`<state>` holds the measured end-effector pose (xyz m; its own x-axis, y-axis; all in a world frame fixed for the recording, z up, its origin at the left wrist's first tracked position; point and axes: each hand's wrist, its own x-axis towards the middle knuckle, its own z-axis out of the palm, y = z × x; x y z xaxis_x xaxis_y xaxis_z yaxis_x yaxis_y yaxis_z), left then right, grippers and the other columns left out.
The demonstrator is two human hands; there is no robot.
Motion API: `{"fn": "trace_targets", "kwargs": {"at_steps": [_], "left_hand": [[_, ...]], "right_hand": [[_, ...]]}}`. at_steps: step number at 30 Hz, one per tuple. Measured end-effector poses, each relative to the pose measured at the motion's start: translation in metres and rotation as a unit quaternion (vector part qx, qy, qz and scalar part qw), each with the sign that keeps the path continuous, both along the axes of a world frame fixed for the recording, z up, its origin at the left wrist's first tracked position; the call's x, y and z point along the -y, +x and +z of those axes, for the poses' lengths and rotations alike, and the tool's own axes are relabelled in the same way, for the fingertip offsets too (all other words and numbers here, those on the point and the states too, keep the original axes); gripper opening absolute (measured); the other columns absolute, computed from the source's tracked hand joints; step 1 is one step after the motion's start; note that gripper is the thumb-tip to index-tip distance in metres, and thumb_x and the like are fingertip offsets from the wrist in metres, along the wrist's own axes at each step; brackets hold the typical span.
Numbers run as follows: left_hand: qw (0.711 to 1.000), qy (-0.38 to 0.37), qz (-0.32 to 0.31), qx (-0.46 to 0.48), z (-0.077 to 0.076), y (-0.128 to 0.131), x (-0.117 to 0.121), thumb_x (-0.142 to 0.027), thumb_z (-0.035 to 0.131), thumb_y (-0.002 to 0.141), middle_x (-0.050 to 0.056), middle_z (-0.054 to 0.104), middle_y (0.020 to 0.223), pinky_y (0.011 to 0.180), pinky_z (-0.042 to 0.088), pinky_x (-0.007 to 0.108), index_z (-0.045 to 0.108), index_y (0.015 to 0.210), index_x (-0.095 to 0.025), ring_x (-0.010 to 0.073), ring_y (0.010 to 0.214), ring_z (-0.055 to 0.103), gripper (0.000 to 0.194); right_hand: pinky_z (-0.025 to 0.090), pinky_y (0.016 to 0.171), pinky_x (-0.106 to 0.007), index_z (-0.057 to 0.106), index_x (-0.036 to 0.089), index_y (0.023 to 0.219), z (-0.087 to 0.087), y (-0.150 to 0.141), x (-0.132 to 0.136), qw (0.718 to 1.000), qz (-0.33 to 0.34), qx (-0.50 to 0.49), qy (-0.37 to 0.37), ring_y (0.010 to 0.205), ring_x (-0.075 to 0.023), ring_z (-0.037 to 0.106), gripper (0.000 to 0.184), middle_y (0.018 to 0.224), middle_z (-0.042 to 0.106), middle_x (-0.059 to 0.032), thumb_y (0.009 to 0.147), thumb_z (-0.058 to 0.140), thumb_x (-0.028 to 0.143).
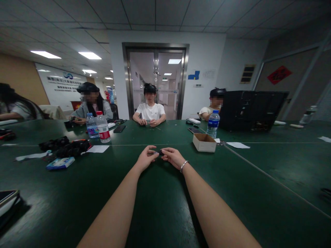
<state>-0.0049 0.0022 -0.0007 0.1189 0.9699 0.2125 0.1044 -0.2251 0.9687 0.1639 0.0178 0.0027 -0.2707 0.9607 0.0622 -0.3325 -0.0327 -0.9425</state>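
Over the green table (160, 193), my two hands meet in front of me around a small dark object (160, 152), too small to name. My right hand (174, 158), with a silver bracelet at the wrist, pinches it between thumb and fingers. On its other end, the thumb and curled fingers of my left hand (147, 159) close in a pinch. The fingers hide much of the object. To the right of my hands stands an open cardboard box (204, 146), apart from them.
Two bottles (103, 129) and a dark heap of straps and gear (73, 147) lie left, with a blue packet (60, 163). A blue-labelled bottle (213, 124) and a large black monitor casing (248, 112) stand right. Several people sit across the table. A phone (9, 201) is near left.
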Motion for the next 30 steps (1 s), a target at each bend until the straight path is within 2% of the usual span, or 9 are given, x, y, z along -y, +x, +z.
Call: {"fn": "trace_targets", "kwargs": {"at_steps": [5,8,12,15,18,20,22,27,30], "left_hand": [[0.992,-0.048,0.059,-0.102,-0.0006,0.0024,-0.0034,-0.056,0.040,0.080,0.008,0.059,0.071,0.048,0.039,0.022,0.058,0.077,-0.012,0.0139,0.057,0.055,0.048],[0.996,-0.010,0.031,-0.086,-0.0022,-0.0002,-0.0042,-0.049,0.056,0.073,0.008,0.059,0.084,0.049,0.039,0.020,0.056,0.086,-0.014,0.0131,0.062,0.056,0.037],[0.999,-0.008,0.027,-0.015,-0.0009,-0.0031,-0.0034,-0.035,0.074,0.058,0.012,0.053,0.110,0.053,0.041,0.019,0.039,0.119,-0.021,0.0130,0.070,0.058,0.071],[0.997,-0.048,0.006,-0.059,-0.0007,-0.0022,-0.0054,-0.052,0.054,0.074,0.012,0.061,0.089,0.051,0.038,0.020,0.054,0.101,-0.012,0.0136,0.065,0.056,0.048],[0.992,-0.047,-0.004,-0.121,-0.0011,-0.0003,-0.0068,-0.053,0.039,0.081,0.008,0.059,0.068,0.051,0.037,0.021,0.058,0.077,-0.010,0.0120,0.056,0.051,0.046],[0.993,-0.022,0.005,-0.114,-0.0001,0.0006,-0.0056,-0.043,0.055,0.075,0.005,0.060,0.075,0.052,0.037,0.020,0.056,0.086,-0.012,0.0105,0.057,0.050,0.033],[0.997,-0.023,0.014,-0.077,0.0019,0.0015,-0.0034,-0.034,0.065,0.067,0.006,0.059,0.088,0.051,0.038,0.018,0.050,0.100,-0.016,0.0103,0.062,0.053,0.041],[0.996,-0.061,0.007,-0.058,0.0036,0.0029,-0.0013,-0.040,0.040,0.084,0.005,0.058,0.069,0.044,0.034,0.017,0.048,0.099,-0.014,0.0096,0.052,0.050,0.031],[0.998,-0.034,0.009,-0.044,0.0023,0.0025,-0.0015,-0.027,0.056,0.076,0.003,0.058,0.077,0.046,0.037,0.016,0.042,0.102,-0.017,0.0091,0.056,0.053,0.031]], "right_hand": [[0.049,0.048,-0.014,0.062,0.009,0.081,-0.0022,0.0003,-0.0022,1.000,-0.002,0.001,-0.006,0.054,-0.0095,0.060,0.013,0.069,0.062,-0.0048,0.072,0.071,0.012],[0.049,0.048,-0.014,0.062,0.009,0.081,-0.0018,0.0012,-0.0023,1.000,-0.001,0.001,-0.008,0.054,-0.0094,0.060,0.013,0.069,0.062,-0.0053,0.072,0.071,0.012],[0.049,0.048,-0.014,0.062,0.009,0.082,-0.0001,0.0014,-0.0012,1.000,0.003,0.002,-0.011,0.055,-0.0101,0.060,0.009,0.069,0.062,-0.0055,0.075,0.068,0.010],[0.049,0.048,-0.014,0.062,0.008,0.081,0.0000,0.0009,-0.0008,1.000,0.003,0.006,-0.014,0.055,-0.0105,0.061,0.008,0.070,0.062,-0.0058,0.075,0.066,0.008],[0.049,0.049,-0.015,0.062,0.008,0.083,-0.0010,0.0008,-0.0011,1.000,0.004,0.003,-0.010,0.054,-0.0099,0.060,0.010,0.071,0.063,-0.0061,0.074,0.068,0.009],[0.049,0.049,-0.014,0.062,0.008,0.083,-0.0017,0.0009,-0.0015,1.000,0.004,0.001,-0.009,0.054,-0.0096,0.060,0.011,0.070,0.062,-0.0059,0.074,0.068,0.009],[0.049,0.048,-0.014,0.062,0.008,0.083,-0.0019,0.0010,-0.0016,1.000,0.005,0.002,-0.009,0.054,-0.0100,0.061,0.010,0.070,0.062,-0.0060,0.075,0.068,0.010],[0.049,0.049,-0.015,0.062,0.008,0.082,-0.0006,0.0004,-0.0011,1.000,0.002,0.006,-0.009,0.054,-0.0104,0.061,0.006,0.072,0.063,-0.0061,0.077,0.064,0.006],[0.049,0.049,-0.015,0.062,0.007,0.084,0.0001,0.0006,-0.0007,1.000,0.007,0.009,-0.008,0.055,-0.0104,0.061,0.008,0.071,0.062,-0.0066,0.077,0.064,0.007]]}}
